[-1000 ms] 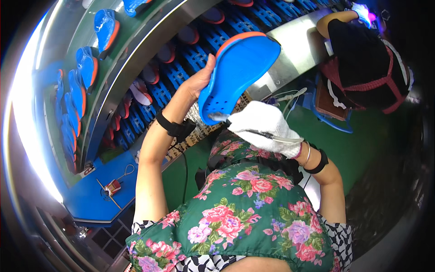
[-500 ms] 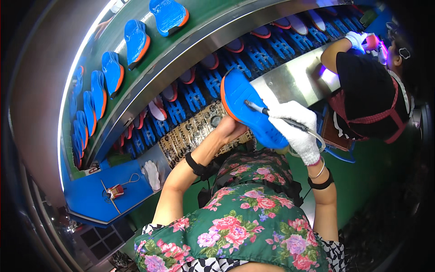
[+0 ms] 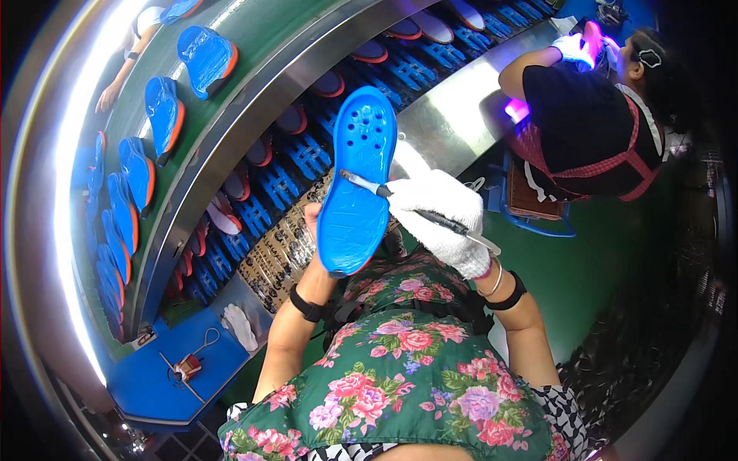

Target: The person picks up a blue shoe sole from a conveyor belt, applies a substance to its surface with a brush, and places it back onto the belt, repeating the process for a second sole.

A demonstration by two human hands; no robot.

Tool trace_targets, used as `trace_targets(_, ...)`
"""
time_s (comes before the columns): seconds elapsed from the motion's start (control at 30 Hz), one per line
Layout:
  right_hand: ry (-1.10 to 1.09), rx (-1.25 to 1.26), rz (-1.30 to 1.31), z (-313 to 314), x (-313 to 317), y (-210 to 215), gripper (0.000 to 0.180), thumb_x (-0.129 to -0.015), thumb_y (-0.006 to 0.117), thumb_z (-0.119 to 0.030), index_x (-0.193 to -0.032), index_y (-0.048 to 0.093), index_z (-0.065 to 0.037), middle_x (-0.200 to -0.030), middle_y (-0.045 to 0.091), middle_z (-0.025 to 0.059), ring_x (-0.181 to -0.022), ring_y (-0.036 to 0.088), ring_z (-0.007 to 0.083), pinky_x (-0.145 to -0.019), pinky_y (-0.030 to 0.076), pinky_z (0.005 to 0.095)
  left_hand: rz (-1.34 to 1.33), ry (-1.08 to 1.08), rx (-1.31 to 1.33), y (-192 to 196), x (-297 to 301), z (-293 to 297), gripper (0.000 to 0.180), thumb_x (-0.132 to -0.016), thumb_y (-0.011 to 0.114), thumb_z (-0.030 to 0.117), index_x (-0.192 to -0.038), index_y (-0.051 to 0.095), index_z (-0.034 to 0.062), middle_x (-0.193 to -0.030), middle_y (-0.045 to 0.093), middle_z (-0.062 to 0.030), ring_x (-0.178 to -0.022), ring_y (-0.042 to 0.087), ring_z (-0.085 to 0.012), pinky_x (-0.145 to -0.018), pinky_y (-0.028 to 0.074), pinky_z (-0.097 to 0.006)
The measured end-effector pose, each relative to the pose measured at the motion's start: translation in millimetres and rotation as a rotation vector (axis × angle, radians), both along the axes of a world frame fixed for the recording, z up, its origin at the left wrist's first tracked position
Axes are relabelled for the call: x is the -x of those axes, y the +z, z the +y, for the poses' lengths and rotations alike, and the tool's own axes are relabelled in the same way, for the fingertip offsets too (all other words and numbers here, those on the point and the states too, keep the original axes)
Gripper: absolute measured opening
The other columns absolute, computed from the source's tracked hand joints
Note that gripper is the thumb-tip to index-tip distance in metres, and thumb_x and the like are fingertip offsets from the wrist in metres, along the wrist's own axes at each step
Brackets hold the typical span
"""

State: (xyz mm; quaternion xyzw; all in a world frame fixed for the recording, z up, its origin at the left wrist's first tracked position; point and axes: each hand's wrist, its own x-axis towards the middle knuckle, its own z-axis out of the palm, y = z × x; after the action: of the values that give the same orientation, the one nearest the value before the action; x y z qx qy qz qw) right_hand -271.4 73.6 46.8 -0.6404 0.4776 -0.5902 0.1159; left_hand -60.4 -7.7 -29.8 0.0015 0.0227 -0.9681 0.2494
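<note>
My bare left hand (image 3: 310,218) is closed on a blue shoe sole (image 3: 355,223) from its left side and underneath; most of its fingers are hidden behind the sole. The sole stands lengthwise before me, its wet-looking hollow face toward me, with several round holes at the far end. In a white knitted glove, my right hand (image 3: 442,219) grips a slim brush (image 3: 367,184) with a dark handle and a pale tube at its rear. The bristles lie over the sole's middle, near its left edge; whether they touch it, I cannot tell.
Glossy blue soles with orange edges (image 3: 164,115) line a green conveyor (image 3: 231,58) at left. Blue racks (image 3: 311,157) carrying shoe parts run beyond a metal rail. A blue table (image 3: 154,384) holds a small red object; a white glove (image 3: 240,326) lies beside it. A co-worker (image 3: 584,131) sits at right.
The sole has swung more upright and turned its holed inner face toward me, hiding its orange edge. My right hand and the brush have shifted left with it. The whole view has shifted too.
</note>
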Motion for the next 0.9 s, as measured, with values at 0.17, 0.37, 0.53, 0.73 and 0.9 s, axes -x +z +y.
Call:
trace_targets(0.17,-0.081,-0.026,-0.011,-4.9,5.7,8.5,0.02,-0.075,0.083,-0.005,-0.094,0.079,-0.008,-0.095,0.078,0.0071,-0.083,0.072,0.0222,-0.072,0.056,0.0341,-0.114,0.073,0.037,-13.1,19.3,4.3,0.111,-0.081,0.074,0.051,-0.163,0.015,0.0059,-0.166,0.018,-0.0249,-0.144,0.04,-0.0401,-0.113,0.044,-0.055)
trace_targets(0.37,-0.084,0.0,0.071,-14.8,15.2,30.3,0.028,-0.075,0.079,-0.002,-0.102,0.078,-0.008,-0.1,0.077,0.0086,-0.085,0.071,0.025,-0.076,0.056,0.0357,0.114,-0.026,-0.281,10.8,38.9,18.2,0.107,-0.076,0.068,0.078,-0.155,0.038,0.013,-0.149,0.052,-0.0189,-0.128,0.055,-0.046,-0.108,0.042,-0.068)
trace_targets(0.53,-0.092,0.12,0.19,-34.4,18.1,40.7,0.031,-0.076,0.076,-0.003,-0.107,0.078,-0.005,-0.107,0.076,0.014,-0.093,0.072,0.0292,-0.085,0.056,0.0383,-0.024,-0.036,-0.016,-4.3,33.2,26.3,0.098,-0.084,0.065,0.07,-0.158,0.034,0.0136,-0.153,0.047,-0.0197,-0.133,0.052,-0.0461,-0.111,0.039,-0.066)
trace_targets(0.73,-0.005,0.018,0.188,-20.0,-4.2,36.8,0.027,-0.078,0.076,-0.002,-0.105,0.078,-0.006,-0.106,0.076,0.0117,-0.09,0.071,0.0311,-0.085,0.056,0.0407,-0.603,0.051,0.208,-4.9,21.1,22.7,0.094,-0.087,0.066,0.064,-0.159,0.032,0.0123,-0.158,0.042,-0.0189,-0.143,0.044,-0.0397,-0.118,0.034,-0.06)
trace_targets(0.9,-0.032,-0.122,-0.222,-19.5,4.8,32.4,0.026,-0.077,0.078,0.0,-0.102,0.078,-0.004,-0.104,0.075,0.0125,-0.088,0.072,0.032,-0.083,0.056,0.0405,0.178,0.008,0.01,1.3,39.2,19.4,0.092,-0.089,0.061,0.068,-0.158,0.035,0.0132,-0.156,0.045,-0.018,-0.14,0.047,-0.0399,-0.119,0.033,-0.06)
